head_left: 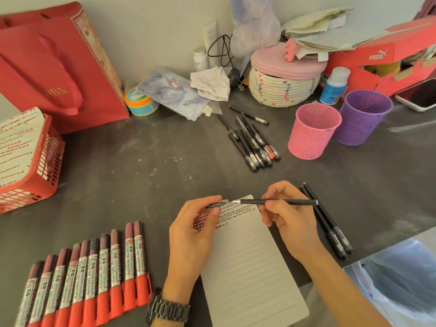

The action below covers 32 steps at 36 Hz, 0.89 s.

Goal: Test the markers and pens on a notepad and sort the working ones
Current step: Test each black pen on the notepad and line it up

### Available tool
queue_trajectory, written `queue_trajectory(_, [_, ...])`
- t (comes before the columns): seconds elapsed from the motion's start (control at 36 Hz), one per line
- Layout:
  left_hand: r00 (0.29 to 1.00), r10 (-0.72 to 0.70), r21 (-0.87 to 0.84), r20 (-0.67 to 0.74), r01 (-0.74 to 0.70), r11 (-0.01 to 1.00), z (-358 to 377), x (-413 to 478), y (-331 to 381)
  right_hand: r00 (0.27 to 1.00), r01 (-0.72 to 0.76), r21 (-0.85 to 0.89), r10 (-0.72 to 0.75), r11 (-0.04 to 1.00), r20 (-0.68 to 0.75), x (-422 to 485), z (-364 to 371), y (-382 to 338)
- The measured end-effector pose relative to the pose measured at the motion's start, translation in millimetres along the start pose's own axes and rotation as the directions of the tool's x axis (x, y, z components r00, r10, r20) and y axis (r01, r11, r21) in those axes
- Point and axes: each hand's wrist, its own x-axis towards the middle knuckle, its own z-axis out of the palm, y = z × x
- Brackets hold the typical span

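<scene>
A lined notepad (247,267) lies on the dark table, with red and black test marks along its top. My right hand (287,218) grips a black pen (283,201) held level above the pad's top edge, its bare tip pointing left. My left hand (195,230) pinches the pen's black cap (215,204) just left of the tip, slightly apart from it. Several red markers (89,274) lie in a row at the lower left. A pile of black pens (252,140) lies further back. Two black pens (328,223) rest right of the pad.
A pink mesh cup (313,131) and a purple mesh cup (363,116) stand at the back right, beside a phone (420,94). A red basket (40,166) and a red bag (59,67) are at the left. A woven basket (280,88) and clutter line the wall.
</scene>
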Motion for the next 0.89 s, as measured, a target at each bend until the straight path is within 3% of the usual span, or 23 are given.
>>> queue_trajectory(0.67, [0.998,0.06,-0.005,-0.015,-0.06,0.998,-1.1,0.5,-2.6,0.997,0.026,-0.084,-0.02,0.996,0.072,-0.6,-3.2,2.2])
queue_trajectory(0.89, [0.997,0.071,0.011,0.006,-0.071,0.997,0.0,-0.4,-2.8,0.994,0.05,-0.186,-0.031,0.981,0.108,-1.8,-1.9,-0.6])
